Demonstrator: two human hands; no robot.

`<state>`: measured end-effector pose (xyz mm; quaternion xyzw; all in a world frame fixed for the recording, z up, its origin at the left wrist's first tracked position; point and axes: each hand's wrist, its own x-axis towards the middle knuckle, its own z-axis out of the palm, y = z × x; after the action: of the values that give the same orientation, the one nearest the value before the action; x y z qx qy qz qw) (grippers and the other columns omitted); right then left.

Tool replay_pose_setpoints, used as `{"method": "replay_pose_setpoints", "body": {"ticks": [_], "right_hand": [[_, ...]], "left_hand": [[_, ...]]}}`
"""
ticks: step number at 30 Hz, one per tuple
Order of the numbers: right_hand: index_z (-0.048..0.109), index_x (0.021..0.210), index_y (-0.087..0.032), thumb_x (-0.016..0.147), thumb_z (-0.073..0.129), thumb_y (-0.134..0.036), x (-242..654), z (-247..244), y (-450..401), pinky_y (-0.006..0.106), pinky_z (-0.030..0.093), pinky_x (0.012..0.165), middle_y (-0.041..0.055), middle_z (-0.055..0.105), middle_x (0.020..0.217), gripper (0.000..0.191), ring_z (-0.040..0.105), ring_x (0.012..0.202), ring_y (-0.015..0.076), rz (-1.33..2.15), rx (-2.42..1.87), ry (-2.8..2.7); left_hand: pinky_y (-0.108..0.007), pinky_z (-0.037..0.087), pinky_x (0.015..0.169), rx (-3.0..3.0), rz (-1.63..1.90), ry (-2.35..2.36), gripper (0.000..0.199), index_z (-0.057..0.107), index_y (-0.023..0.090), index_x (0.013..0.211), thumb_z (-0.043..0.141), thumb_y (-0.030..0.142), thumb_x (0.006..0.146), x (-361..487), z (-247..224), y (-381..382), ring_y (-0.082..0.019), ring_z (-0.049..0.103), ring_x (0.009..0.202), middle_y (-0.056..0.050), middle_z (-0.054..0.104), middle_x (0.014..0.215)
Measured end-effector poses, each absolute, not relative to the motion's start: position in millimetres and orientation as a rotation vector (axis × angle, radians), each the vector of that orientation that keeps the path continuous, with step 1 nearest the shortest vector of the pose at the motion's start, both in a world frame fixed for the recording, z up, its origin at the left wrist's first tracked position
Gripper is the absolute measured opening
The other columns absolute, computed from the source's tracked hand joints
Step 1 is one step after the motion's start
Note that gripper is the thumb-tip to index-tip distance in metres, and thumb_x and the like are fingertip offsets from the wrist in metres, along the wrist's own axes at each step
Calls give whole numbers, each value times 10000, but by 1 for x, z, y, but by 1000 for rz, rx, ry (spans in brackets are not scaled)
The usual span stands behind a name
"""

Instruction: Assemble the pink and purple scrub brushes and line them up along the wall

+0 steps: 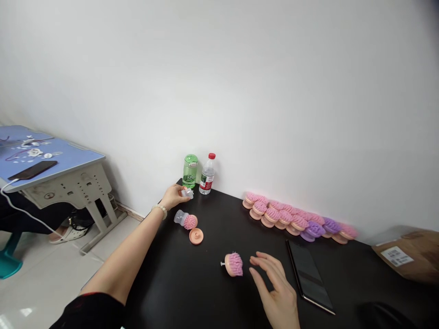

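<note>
Two bare hands over the black counter (178,285)! The left hand (175,196) curls tight around a small translucent white plastic piece (187,193), with a clear plastic cup topped by pink bristles (185,220) and a round peach plastic disc (196,236) just below it. The right hand (276,288) is wide open, fingers spread, holding nothing, right beside a pink bristled brush head (234,264). A black smartphone (310,276) sits tight on that hand's right, while open counter stretches between the hands.
</note>
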<state>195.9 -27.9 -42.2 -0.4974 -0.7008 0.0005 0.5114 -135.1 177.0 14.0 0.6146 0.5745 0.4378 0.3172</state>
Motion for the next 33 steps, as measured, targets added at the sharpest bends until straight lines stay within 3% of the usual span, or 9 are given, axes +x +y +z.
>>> {"method": "replay_pose_setpoints", "body": {"ticks": [6, 10, 14, 19, 24, 33], "right_hand": [[722, 1110, -228, 913, 654, -385, 195, -39, -31, 403, 620, 807, 117, 736, 1082, 260, 723, 930, 257, 320, -1204, -1489], [639, 1310, -230, 953, 578, -497, 183, -35, -36, 405, 627, 759, 151, 714, 1214, 450, 738, 851, 236, 838, -1090, -1282], [671, 1283, -200, 921, 593, -572, 173, -27, -38, 411, 609, 653, 153, 746, 1133, 525, 707, 702, 223, 1169, -998, -1083], [757, 1107, -217, 801, 756, -541, 172, -17, -37, 374, 602, 690, 121, 770, 1045, 446, 717, 788, 244, 1179, -1045, -1012], [750, 930, -187, 777, 794, -498, 173, -14, -37, 315, 581, 631, 95, 774, 869, 349, 713, 713, 219, 1158, -1077, -1017], [774, 1064, -195, 793, 777, -513, 177, -9, -37, 442, 601, 808, 145, 777, 1042, 418, 742, 896, 294, 1261, -1038, -1049]], "left_hand": [[-325, 524, 724, 1495, 1095, 1014, 540, 725, 123, 998, 852, 490, 623, -90, 44, 95, -219, 666, 820, -107, 725, 951], [-309, 498, 726, 1307, 889, 601, 525, 743, 150, 1027, 911, 403, 599, -40, 32, 41, -221, 665, 844, -94, 724, 932], [-345, 488, 810, 1192, 800, 466, 540, 739, 175, 1035, 936, 368, 572, -4, 13, 18, -245, 658, 920, -88, 702, 994], [-331, 471, 839, 1150, 824, 415, 493, 759, 183, 939, 962, 340, 518, -2, 6, 11, -244, 628, 984, -97, 643, 1168], [-319, 463, 853, 1119, 819, 416, 563, 739, 198, 1035, 968, 284, 528, -12, 6, 7, -216, 624, 959, -89, 658, 1155], [-301, 479, 816, 1269, 856, 392, 491, 665, 193, 1061, 911, 215, 636, -13, 4, 2, -187, 639, 901, -66, 665, 1069]]}}
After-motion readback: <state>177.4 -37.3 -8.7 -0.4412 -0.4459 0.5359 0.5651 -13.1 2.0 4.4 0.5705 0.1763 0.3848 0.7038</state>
